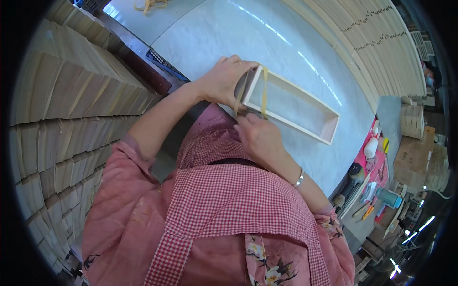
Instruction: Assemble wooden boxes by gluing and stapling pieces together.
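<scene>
A narrow rectangular frame of pale wood (299, 91) lies at a slant on the table, its left end close to me. My left hand (224, 80) grips that end, thumb and fingers spread around the corners. A yellowish elastic band (265, 90) crosses the frame near this end, and a second stretch of band runs outside the end piece, between my hands. My right hand (261, 136) is closed at the near left corner, its fingertips bent in at the band; they are partly hidden.
The pale, glossy table (214, 38) carries loose yellowish bands (151, 5) at the far left. Stacked wooden strips (377, 43) stand along the far right. High piles of wooden pieces (71, 90) rise at my left. Tools and a teal-capped container (389, 198) lie at the right.
</scene>
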Action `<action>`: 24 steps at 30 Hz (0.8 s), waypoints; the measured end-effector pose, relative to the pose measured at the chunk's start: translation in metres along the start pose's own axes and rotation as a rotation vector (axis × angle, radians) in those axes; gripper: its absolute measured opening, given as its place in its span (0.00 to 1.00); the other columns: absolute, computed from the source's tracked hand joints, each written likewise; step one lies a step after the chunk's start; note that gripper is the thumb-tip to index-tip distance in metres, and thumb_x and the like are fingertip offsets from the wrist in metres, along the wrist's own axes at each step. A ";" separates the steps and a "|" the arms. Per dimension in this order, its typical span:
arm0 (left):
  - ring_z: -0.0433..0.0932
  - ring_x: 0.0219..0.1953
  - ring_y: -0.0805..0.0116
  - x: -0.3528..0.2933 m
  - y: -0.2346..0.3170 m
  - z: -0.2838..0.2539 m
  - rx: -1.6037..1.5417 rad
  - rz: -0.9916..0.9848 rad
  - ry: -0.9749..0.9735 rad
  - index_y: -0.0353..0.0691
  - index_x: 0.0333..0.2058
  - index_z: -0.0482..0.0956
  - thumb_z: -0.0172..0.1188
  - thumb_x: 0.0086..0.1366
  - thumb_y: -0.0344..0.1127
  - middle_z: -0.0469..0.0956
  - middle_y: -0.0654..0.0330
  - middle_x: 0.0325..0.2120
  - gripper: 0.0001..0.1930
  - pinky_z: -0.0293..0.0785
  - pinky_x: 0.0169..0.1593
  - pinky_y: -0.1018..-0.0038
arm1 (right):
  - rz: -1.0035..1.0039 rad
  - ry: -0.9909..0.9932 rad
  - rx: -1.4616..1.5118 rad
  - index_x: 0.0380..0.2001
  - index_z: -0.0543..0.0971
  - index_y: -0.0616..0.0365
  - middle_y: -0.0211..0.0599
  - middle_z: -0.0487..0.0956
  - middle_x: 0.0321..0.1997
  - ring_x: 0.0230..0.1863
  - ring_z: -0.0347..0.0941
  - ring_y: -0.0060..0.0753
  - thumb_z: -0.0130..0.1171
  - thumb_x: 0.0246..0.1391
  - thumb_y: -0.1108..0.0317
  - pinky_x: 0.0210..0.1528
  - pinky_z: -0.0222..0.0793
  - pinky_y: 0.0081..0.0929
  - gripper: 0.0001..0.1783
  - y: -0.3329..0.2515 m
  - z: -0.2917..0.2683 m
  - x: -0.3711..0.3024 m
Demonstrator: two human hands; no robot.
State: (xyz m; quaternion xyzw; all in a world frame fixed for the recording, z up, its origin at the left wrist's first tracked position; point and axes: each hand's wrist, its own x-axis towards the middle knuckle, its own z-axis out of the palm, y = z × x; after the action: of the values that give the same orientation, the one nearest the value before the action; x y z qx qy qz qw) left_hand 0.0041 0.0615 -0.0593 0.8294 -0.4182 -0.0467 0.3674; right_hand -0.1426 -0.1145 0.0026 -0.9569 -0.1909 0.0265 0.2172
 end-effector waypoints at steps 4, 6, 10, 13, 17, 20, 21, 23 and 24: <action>0.70 0.50 0.56 -0.005 0.006 -0.004 -0.018 0.019 -0.003 0.39 0.62 0.68 0.79 0.35 0.53 0.76 0.54 0.52 0.54 0.60 0.61 0.62 | 0.079 0.164 -0.011 0.40 0.82 0.59 0.38 0.76 0.26 0.24 0.72 0.42 0.61 0.58 0.70 0.28 0.69 0.36 0.08 0.020 -0.015 -0.051; 0.70 0.51 0.56 -0.006 0.009 -0.006 0.029 -0.076 -0.010 0.40 0.63 0.67 0.79 0.34 0.50 0.75 0.55 0.51 0.54 0.59 0.61 0.62 | 0.268 0.302 -0.015 0.42 0.83 0.60 0.36 0.75 0.26 0.22 0.68 0.36 0.60 0.58 0.74 0.27 0.67 0.31 0.09 0.061 -0.025 -0.099; 0.69 0.50 0.57 -0.007 0.014 -0.008 0.016 -0.097 -0.028 0.40 0.63 0.67 0.79 0.34 0.48 0.75 0.55 0.51 0.54 0.59 0.62 0.63 | 0.613 0.411 -0.068 0.49 0.80 0.63 0.33 0.76 0.31 0.21 0.64 0.27 0.64 0.50 0.76 0.25 0.65 0.23 0.20 0.127 -0.072 -0.163; 0.69 0.50 0.57 -0.005 0.014 -0.007 0.003 -0.110 -0.046 0.40 0.63 0.67 0.79 0.34 0.46 0.75 0.56 0.50 0.53 0.58 0.62 0.63 | 0.599 0.394 0.030 0.56 0.76 0.63 0.37 0.77 0.41 0.23 0.67 0.26 0.67 0.47 0.73 0.27 0.67 0.20 0.29 0.158 -0.091 -0.144; 0.69 0.50 0.57 -0.002 0.012 -0.007 -0.015 -0.146 -0.055 0.40 0.63 0.67 0.79 0.34 0.44 0.74 0.57 0.49 0.53 0.58 0.62 0.63 | 0.531 0.307 0.066 0.59 0.74 0.62 0.39 0.77 0.45 0.31 0.69 0.28 0.61 0.50 0.77 0.35 0.70 0.22 0.29 0.193 -0.085 -0.115; 0.69 0.50 0.57 -0.006 0.012 -0.009 0.010 -0.129 -0.057 0.41 0.63 0.66 0.78 0.35 0.45 0.74 0.57 0.48 0.52 0.57 0.62 0.63 | 0.604 0.219 0.287 0.61 0.72 0.62 0.45 0.75 0.52 0.37 0.74 0.33 0.64 0.51 0.75 0.41 0.73 0.26 0.31 0.204 -0.080 -0.118; 0.69 0.49 0.58 -0.007 0.012 -0.010 0.019 -0.124 -0.059 0.41 0.63 0.66 0.78 0.35 0.45 0.74 0.56 0.48 0.52 0.57 0.62 0.63 | 0.628 0.187 0.362 0.61 0.72 0.62 0.47 0.75 0.54 0.40 0.75 0.35 0.64 0.52 0.74 0.43 0.74 0.28 0.32 0.206 -0.078 -0.116; 0.69 0.50 0.57 -0.002 0.014 -0.011 0.024 -0.110 -0.086 0.41 0.63 0.66 0.78 0.36 0.46 0.75 0.56 0.48 0.52 0.56 0.63 0.62 | 0.511 0.286 0.247 0.61 0.72 0.61 0.46 0.75 0.55 0.43 0.75 0.37 0.64 0.53 0.72 0.48 0.73 0.30 0.31 0.185 -0.074 -0.093; 0.69 0.50 0.57 -0.002 0.012 -0.011 0.045 -0.134 -0.093 0.41 0.63 0.66 0.78 0.36 0.46 0.75 0.56 0.48 0.52 0.56 0.63 0.62 | 0.402 0.398 0.123 0.61 0.72 0.61 0.46 0.75 0.56 0.47 0.74 0.39 0.64 0.54 0.70 0.52 0.71 0.33 0.30 0.165 -0.073 -0.076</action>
State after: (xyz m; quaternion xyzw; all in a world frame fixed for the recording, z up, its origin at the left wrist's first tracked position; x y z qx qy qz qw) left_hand -0.0009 0.0642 -0.0437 0.8605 -0.3793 -0.1005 0.3249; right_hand -0.1445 -0.3100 -0.0044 -0.9470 0.0510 -0.1077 0.2983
